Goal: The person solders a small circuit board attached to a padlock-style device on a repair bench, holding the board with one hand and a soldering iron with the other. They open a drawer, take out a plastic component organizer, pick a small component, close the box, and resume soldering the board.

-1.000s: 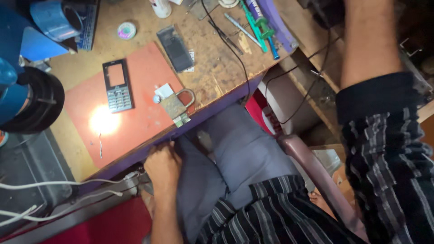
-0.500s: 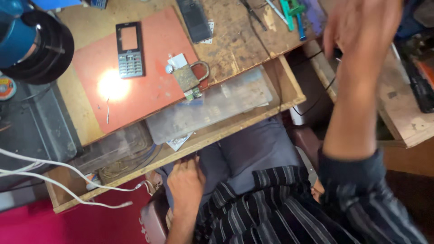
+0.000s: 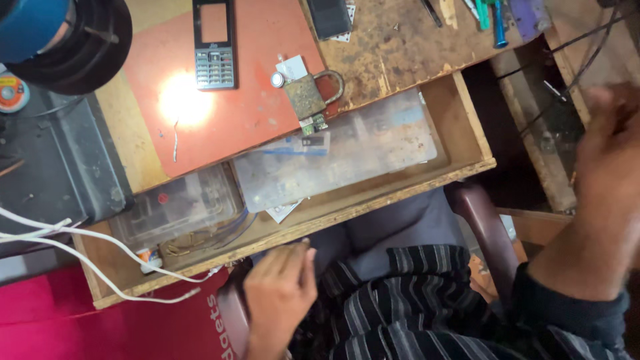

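2 hands, neither gripping: left hand [image 3: 280,293] loose-fingered at the front edge of the pulled-out drawer [image 3: 400,193]; right hand [image 3: 610,167] raised, blurred, grip unclear. Plastic boxes [image 3: 333,157] just beyond left hand, untouched; nothing taken out yet.

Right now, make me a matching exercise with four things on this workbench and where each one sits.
Things:
1. phone
2. padlock
3. clear plastic boxes
4. left hand

Places:
A. inside the open drawer
B. at the drawer's front edge
C. top of the red mat
D. right edge of the mat, beside a small round battery

Pairs: 1-C, 2-D, 3-A, 4-B
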The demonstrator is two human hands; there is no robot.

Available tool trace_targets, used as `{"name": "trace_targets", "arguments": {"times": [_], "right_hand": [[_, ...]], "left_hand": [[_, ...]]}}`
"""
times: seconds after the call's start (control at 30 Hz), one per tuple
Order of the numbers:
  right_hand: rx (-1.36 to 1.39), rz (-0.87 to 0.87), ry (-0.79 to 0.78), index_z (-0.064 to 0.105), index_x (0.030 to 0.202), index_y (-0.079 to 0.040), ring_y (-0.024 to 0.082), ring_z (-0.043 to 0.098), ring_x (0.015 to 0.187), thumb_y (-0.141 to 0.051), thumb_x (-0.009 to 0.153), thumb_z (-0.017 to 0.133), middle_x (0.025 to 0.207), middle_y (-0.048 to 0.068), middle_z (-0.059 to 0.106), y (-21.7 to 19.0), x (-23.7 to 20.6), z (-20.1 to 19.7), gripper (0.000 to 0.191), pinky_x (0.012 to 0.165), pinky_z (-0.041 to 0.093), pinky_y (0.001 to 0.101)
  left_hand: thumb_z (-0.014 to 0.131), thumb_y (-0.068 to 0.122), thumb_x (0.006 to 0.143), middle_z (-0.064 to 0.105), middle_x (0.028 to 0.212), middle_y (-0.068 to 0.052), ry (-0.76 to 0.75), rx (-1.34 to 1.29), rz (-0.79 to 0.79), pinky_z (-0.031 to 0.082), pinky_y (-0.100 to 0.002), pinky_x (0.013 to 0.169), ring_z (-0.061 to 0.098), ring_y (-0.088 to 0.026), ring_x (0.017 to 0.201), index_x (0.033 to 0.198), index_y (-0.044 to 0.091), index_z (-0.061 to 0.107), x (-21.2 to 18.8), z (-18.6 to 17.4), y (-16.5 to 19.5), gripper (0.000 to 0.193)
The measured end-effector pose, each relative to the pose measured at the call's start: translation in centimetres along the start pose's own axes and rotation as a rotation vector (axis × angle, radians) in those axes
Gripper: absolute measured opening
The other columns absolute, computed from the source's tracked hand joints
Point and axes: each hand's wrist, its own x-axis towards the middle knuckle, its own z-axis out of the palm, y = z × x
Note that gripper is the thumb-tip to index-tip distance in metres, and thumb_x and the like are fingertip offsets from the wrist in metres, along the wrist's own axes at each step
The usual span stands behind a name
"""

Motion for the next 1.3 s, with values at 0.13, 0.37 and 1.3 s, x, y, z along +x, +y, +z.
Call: {"name": "trace_targets", "arguments": {"times": [0.13, 0.37, 1.3], "right_hand": [[0.171, 0.120, -0.101, 0.066, 0.128, -0.003, 0.013, 0.067, 0.092, -0.034, 0.105, 0.072, 0.112, 0.009, 0.069, -2.2, 1.7, 0.5, 0.039, 0.074, 0.051, 0.0277], [0.004, -0.044, -0.243, 0.073, 0.115, 0.001, 0.019, 0.073, 0.086, -0.024, 0.099, 0.080, 0.104, 0.014, 0.076, -8.3, -2.6, 1.4, 0.031, 0.075, 0.057, 0.0314], [0.835, 0.262, -0.519, 0.058, 0.144, 0.008, 0.014, 0.059, 0.067, -0.019, 0.110, 0.049, 0.096, 0.011, 0.066, -9.1, -6.9, -0.3, 0.045, 0.053, 0.050, 0.0282]], "left_hand": [[0.065, 0.008, 0.098, 0.074, 0.096, -0.014, 0.194, -0.105, -0.093, 0.056, -0.039, 0.081, 0.071, -0.032, 0.090, 0.103, 0.003, 0.072, 1.5, -2.6, -1.8, 0.010], [0.063, 0.025, 0.097, 0.070, 0.111, -0.030, -0.041, -0.199, -0.491, 0.053, -0.049, 0.087, 0.069, -0.045, 0.103, 0.122, -0.008, 0.062, 4.3, -2.2, -6.4, 0.041], [0.066, 0.024, 0.097, 0.064, 0.077, -0.014, 0.141, -0.587, -0.721, 0.047, -0.030, 0.047, 0.058, -0.014, 0.055, 0.111, -0.002, 0.050, -2.6, -5.5, -1.2, 0.034]]}}
